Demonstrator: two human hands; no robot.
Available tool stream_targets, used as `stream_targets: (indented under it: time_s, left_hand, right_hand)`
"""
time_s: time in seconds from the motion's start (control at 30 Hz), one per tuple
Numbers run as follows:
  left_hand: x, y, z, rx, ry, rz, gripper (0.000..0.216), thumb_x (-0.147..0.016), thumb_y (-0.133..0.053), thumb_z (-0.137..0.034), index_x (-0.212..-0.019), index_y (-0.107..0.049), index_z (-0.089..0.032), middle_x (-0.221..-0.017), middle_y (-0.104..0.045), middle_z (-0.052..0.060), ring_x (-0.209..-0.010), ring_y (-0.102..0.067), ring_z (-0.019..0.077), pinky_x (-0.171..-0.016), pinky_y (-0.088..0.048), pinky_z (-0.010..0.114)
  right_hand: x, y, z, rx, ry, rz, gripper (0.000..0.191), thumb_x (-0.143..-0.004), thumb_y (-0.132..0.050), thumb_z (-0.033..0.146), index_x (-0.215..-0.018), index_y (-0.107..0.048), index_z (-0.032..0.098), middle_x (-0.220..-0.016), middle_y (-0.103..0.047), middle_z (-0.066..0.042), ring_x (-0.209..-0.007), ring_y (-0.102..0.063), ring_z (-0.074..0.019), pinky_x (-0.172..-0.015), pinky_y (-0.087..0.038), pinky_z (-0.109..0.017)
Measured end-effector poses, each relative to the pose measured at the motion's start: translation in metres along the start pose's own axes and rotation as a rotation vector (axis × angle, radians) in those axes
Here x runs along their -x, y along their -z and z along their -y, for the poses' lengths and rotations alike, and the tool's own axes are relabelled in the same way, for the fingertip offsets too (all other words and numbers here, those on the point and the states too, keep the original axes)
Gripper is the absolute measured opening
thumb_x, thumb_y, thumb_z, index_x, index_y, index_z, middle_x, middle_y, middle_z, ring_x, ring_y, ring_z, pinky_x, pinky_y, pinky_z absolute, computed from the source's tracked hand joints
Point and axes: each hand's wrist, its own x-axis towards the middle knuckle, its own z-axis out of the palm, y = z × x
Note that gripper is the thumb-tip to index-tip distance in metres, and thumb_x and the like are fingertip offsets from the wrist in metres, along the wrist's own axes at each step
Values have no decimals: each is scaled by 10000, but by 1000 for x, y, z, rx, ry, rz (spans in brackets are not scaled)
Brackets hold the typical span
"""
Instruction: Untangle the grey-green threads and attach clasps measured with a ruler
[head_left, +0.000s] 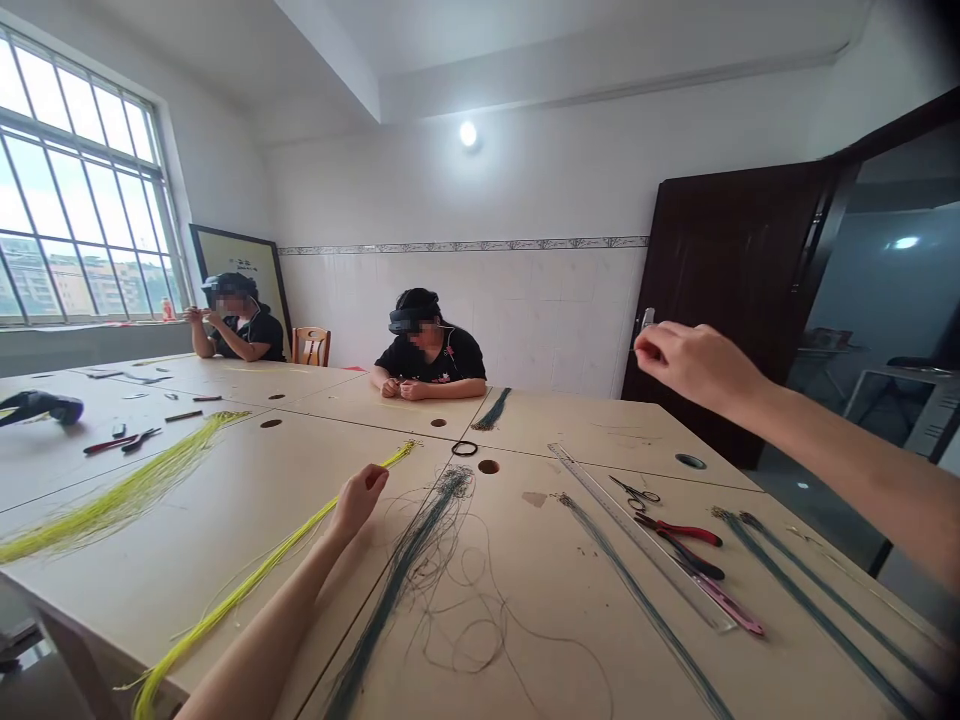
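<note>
Loose dark strands (465, 620) curl in open loops over the near edge of the table (225, 500), strayed from a long dark teal bundle (405, 570) that runs away from the person toward a small hole (488, 466) in the top. Just beside it lies a yellow bundle (247, 585), and the left hand (360, 497) rests between the two, touching the yellow one, fingers curled into a loose fist; whether anything is nipped inside it I cannot tell.

These strands look light, thin and limp, with some spring. I'd judge that they snag easily, so one is best pinched near its end and drawn out along the bundle rather than grabbed mid-length.

To the right lie more dark bundles (810, 600), a long clear ruler (637, 535), red-handled pliers (679, 530) and small scissors (636, 492), all apart from both hands. A black ring (464, 448) sits just past the hole.

The right hand (694, 365) is raised well above the table, thumb and fingertips pressed together in a pinch; what it grips is too fine to make out.

The top is pale, smooth and matt, made of several tables pushed together. A second yellow bundle (112, 500) lies far left. Across it sit two other people (429, 355), hands busy at their own places. Behind them are white tiled walls, a big window (75, 200), a dark door (720, 280) and a lit ceiling lamp (468, 133).
</note>
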Motion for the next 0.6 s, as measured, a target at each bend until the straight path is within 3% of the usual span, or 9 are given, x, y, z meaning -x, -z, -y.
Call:
stream_targets:
  time_s: [0.1, 0.23, 0.3, 0.37, 0.47, 0.6]
  left_hand:
    - [6, 9, -46, 58, -28, 36, 270, -714, -524, -450, -724, -584, -186, -654, -635, 44, -640, -578, 209, -630, -449, 322]
    - [38, 12, -153, 250, -153, 209, 333, -794, -502, -471, -906, -608, -176, -922, -665, 62, -865, -618, 200, -734, -493, 291]
    - [63, 13, -207, 530, -177, 398, 339, -851, -484, -430, -1034, -590, -165, -1033, -642, 97, -987, -595, 226, -708, -513, 283]
    - [88, 15, -247, 838, -108, 534, 292, -869, -507, -372, -1047, -590, -156, -1060, -631, 116, -1040, -577, 248, -658, -514, 255]
    - [117, 16, -276, 1084, 41, 620, 243, -884, -515, -328, -1031, -607, -157, -1029, -631, 103, -943, -620, 222, -617, -501, 217]
    - [135, 17, -283, 1192, 184, 667, 176, -861, -572, -300, -844, -627, -133, -756, -607, 29, -625, -591, 99, -548, -462, 175]
  right_hand:
    - [20, 28, 3, -54, 80, -175, 166, -899, -424, 221, -849, -574, 171, -800, -623, -55, -630, -531, -141, -713, -412, -330]
    - [44, 49, 48, -255, 357, -325, 117, -907, -462, 250, -877, -568, 210, -782, -614, -30, -732, -540, -149, -722, -434, -310]
    - [53, 52, 75, -321, 447, -341, 100, -897, -483, 215, -857, -573, 231, -796, -628, -11, -742, -542, -139, -709, -426, -306]
    - [62, 53, 97, -335, 500, -384, 123, -884, -491, 163, -856, -585, 238, -820, -646, 0, -765, -553, -130, -714, -416, -306]
    - [73, 55, 114, -356, 544, -495, 130, -860, -523, 135, -878, -601, 236, -838, -660, 1, -804, -572, -123, -754, -416, -305]
    - [82, 57, 118, -381, 537, -537, 128, -867, -524, 160, -880, -609, 255, -837, -656, 23, -799, -584, -101, -772, -413, -291]
